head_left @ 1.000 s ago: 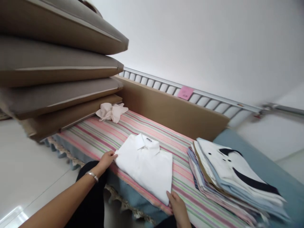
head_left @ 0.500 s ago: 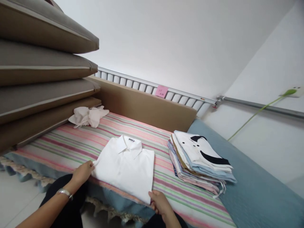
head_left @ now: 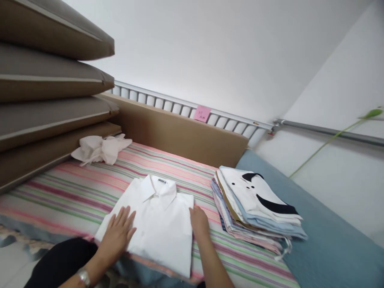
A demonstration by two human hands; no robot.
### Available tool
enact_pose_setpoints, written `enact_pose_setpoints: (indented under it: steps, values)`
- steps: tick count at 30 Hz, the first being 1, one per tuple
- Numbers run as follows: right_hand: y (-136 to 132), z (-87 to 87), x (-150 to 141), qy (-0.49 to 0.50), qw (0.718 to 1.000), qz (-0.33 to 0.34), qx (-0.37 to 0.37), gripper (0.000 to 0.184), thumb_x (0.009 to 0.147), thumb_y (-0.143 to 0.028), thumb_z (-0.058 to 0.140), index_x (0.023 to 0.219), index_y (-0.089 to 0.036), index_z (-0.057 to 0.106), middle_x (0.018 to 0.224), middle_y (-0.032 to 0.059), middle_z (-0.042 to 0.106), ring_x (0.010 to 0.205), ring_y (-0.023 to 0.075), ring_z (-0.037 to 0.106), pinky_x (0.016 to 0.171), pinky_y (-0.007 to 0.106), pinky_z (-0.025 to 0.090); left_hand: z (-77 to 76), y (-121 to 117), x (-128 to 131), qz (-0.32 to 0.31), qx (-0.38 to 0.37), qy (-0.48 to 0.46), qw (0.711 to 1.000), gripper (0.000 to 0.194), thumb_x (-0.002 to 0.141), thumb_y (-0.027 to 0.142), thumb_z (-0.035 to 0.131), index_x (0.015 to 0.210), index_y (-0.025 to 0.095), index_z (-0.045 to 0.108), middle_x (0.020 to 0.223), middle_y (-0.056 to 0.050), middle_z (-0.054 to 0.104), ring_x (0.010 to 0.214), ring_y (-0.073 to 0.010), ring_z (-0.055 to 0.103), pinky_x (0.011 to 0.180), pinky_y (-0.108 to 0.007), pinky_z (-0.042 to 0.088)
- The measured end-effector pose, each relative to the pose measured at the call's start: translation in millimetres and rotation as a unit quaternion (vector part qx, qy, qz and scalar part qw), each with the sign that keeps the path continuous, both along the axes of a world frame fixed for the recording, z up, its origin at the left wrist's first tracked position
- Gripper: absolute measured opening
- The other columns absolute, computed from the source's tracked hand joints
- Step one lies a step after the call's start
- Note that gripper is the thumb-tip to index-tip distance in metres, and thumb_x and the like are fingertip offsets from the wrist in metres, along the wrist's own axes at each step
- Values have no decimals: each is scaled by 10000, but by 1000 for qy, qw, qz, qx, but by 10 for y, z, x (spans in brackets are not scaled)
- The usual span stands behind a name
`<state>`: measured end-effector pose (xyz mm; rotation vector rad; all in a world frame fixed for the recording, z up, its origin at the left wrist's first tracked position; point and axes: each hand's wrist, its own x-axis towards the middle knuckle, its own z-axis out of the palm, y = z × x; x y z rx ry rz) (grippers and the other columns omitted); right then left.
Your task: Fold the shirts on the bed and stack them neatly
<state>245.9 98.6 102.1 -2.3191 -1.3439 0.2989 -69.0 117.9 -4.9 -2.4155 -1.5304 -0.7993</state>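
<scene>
A white collared shirt (head_left: pixel 160 224), folded into a rectangle, lies flat on the striped cloth with its collar away from me. My left hand (head_left: pixel 117 230) rests open on the shirt's left part, fingers spread and palm down. At the shirt's right edge, below the shoulder, my right hand (head_left: pixel 198 220) is closed with its fingertips at the fabric; part of those fingers is hidden from view. To the right stands a stack of folded clothes (head_left: pixel 255 200), a white garment with black trim on top.
Striped cloth (head_left: pixel 75 188) covers the bed. A crumpled pale cloth (head_left: pixel 103 149) lies at the back left beside stacked brown cushions (head_left: pixel 57 116). Behind are a brown board (head_left: pixel 180 134), a white radiator (head_left: pixel 162 102) with a pink note (head_left: pixel 202 113), and a grey pipe (head_left: pixel 330 131).
My left hand has let go of the shirt's left corner and now lies flat on it. My right hand has moved from the near right corner up along the right edge.
</scene>
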Motion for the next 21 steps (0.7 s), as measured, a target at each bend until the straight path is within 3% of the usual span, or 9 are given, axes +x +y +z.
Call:
enact_pose_setpoints:
  steps: [4, 9, 13, 16, 21]
  values:
    - [321, -20, -60, -33, 998, -38, -28, 383, 865, -386, 401, 1057, -123, 602, 1053, 187, 632, 989, 292, 597, 803, 389, 434, -186, -35, -9, -1, 15, 14, 1000, 477, 859, 413, 446, 1311, 268, 486, 1425, -79, 398, 1323, -304, 338, 1035, -499, 302]
    - [467, -70, -39, -1, 998, -52, -22, 261, 822, -238, 483, 994, -106, 628, 1053, 212, 627, 1023, 332, 578, 864, 452, 395, -170, -18, -36, -2, 26, 32, 999, 496, 857, 434, 450, 1327, 280, 464, 1437, -66, 376, 1322, -291, 343, 1040, -483, 297]
    - [515, -124, 121, 112, 992, -62, 16, 185, 814, -221, 479, 881, -155, 638, 1031, 148, 660, 1053, 287, 569, 889, 399, 405, -164, -28, -25, -1, 30, 37, 999, 495, 858, 425, 453, 1328, 270, 464, 1442, -71, 368, 1327, -291, 335, 1045, -482, 284]
    - [518, -217, 218, 252, 964, -64, 49, 234, 843, -319, 446, 915, -174, 615, 959, 84, 692, 926, 221, 626, 779, 314, 477, -169, -35, -30, -5, 36, 46, 998, 502, 860, 422, 451, 1331, 251, 462, 1442, -86, 369, 1329, -292, 331, 1044, -475, 280]
    - [491, -433, 250, 465, 879, -83, 63, 147, 804, -268, 517, 840, -152, 600, 705, 68, 689, 678, 183, 660, 630, 279, 521, -180, -29, -48, -7, 64, 52, 997, 507, 856, 432, 463, 1331, 255, 459, 1442, -85, 375, 1328, -287, 333, 1050, -462, 267]
